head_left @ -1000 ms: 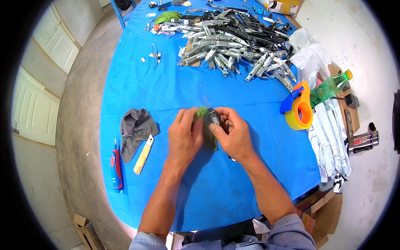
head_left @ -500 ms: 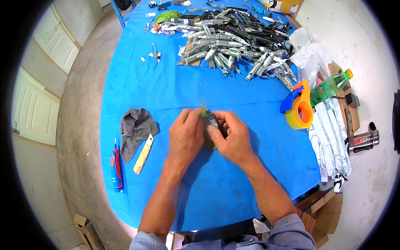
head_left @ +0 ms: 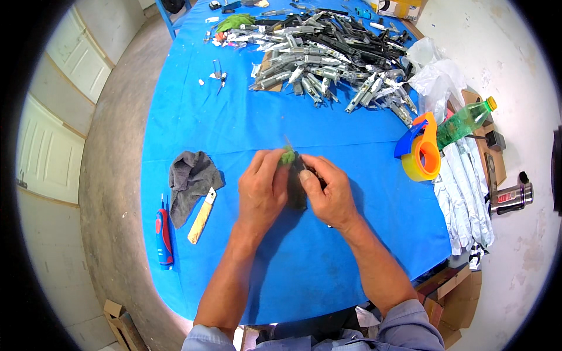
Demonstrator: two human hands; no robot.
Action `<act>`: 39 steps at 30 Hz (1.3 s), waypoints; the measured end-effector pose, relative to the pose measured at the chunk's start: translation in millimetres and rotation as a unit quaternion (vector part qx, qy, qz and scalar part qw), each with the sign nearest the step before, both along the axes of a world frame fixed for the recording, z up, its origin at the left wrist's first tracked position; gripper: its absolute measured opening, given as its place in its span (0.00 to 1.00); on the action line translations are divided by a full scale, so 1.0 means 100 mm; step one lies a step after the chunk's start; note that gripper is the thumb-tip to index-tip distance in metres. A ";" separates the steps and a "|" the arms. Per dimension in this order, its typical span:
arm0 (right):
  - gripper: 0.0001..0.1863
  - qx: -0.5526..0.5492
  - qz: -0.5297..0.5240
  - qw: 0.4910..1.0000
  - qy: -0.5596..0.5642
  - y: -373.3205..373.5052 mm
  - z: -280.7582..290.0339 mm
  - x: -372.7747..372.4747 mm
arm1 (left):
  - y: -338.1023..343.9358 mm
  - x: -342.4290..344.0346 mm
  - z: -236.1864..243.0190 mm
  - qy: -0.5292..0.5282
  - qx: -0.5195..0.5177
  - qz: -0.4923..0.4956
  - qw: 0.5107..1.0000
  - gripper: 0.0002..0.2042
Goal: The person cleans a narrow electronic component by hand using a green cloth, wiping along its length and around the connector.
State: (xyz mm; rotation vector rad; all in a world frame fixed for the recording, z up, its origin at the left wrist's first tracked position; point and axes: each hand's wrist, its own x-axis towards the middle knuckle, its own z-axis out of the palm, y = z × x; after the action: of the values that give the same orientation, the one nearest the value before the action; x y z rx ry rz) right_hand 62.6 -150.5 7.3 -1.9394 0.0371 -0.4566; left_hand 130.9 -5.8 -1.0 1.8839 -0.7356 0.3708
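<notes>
My left hand (head_left: 261,184) and my right hand (head_left: 331,190) meet over the middle of the blue-covered table. The left fingers pinch a small bright green cloth (head_left: 287,156) against a slim dark part (head_left: 297,168). My right hand is closed around that part, thumb on top; its fingers hide much of it, so its exact kind is unclear. A thin, blurred tip sticks out above the green cloth. Left of my hands lies a crumpled grey cloth (head_left: 192,178), with a flat yellowish strip tool (head_left: 202,217) touching it. Beside them rests a red-and-blue handle (head_left: 163,234) with a thin metal shaft.
A big heap of grey and black elongated device parts (head_left: 328,55) covers the far table. Another green cloth (head_left: 235,23) lies at its left. On the right are an orange-and-blue tape dispenser (head_left: 424,155), a green bottle (head_left: 465,121), white plastic packs (head_left: 462,199) and a steel cup (head_left: 511,198).
The dark part has turned slightly between my hands, and more of the green cloth shows at its upper end. My right thumb has shifted a little upward. Everything else stays in place.
</notes>
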 end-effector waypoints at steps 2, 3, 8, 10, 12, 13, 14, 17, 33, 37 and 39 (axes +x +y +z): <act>0.13 0.017 0.018 1.000 0.010 -0.03 -0.05 0.00 | -0.01 0.00 0.00 0.008 0.004 -0.007 1.000 0.10; 0.13 0.027 0.022 0.999 0.012 -0.04 -0.05 0.00 | -0.01 0.00 -0.01 0.014 0.004 -0.009 1.000 0.10; 0.14 0.044 0.012 0.998 0.041 -0.06 -0.06 0.00 | -0.02 -0.01 0.00 0.006 -0.009 -0.003 1.000 0.10; 0.14 0.058 0.007 0.997 0.055 -0.04 -0.02 0.00 | -0.03 -0.03 0.03 -0.006 -0.021 0.001 1.000 0.10; 0.14 0.042 0.006 0.998 0.046 -0.02 0.01 0.00 | -0.03 -0.04 0.04 -0.010 -0.022 -0.001 1.000 0.10; 0.14 0.018 0.008 0.999 0.029 -0.01 0.03 0.00 | -0.04 -0.03 0.05 -0.013 -0.024 -0.001 1.000 0.10; 0.15 -0.006 0.010 1.000 0.012 -0.01 0.03 0.00 | -0.03 -0.03 0.04 -0.014 -0.017 -0.003 1.000 0.10; 0.15 -0.011 0.010 1.000 0.011 -0.01 0.03 0.00 | -0.01 0.01 -0.02 -0.016 0.004 -0.007 1.000 0.10; 0.13 0.158 0.021 0.982 0.103 0.01 0.04 0.00 | -0.03 -0.01 -0.02 -0.012 0.009 0.009 1.000 0.10; 0.12 0.181 0.027 0.978 0.103 -0.02 0.01 0.00 | -0.01 0.00 -0.06 -0.001 0.062 0.009 0.998 0.10; 0.13 0.188 0.027 0.976 0.107 -0.02 0.02 0.00 | -0.02 -0.02 -0.06 0.017 0.038 0.009 0.999 0.10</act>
State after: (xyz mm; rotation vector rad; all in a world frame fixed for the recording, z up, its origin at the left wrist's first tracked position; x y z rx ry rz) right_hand 62.2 -152.9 9.2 -1.6038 0.1967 -0.1848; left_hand 128.8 -7.6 -7.0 1.9658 -0.7196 0.3263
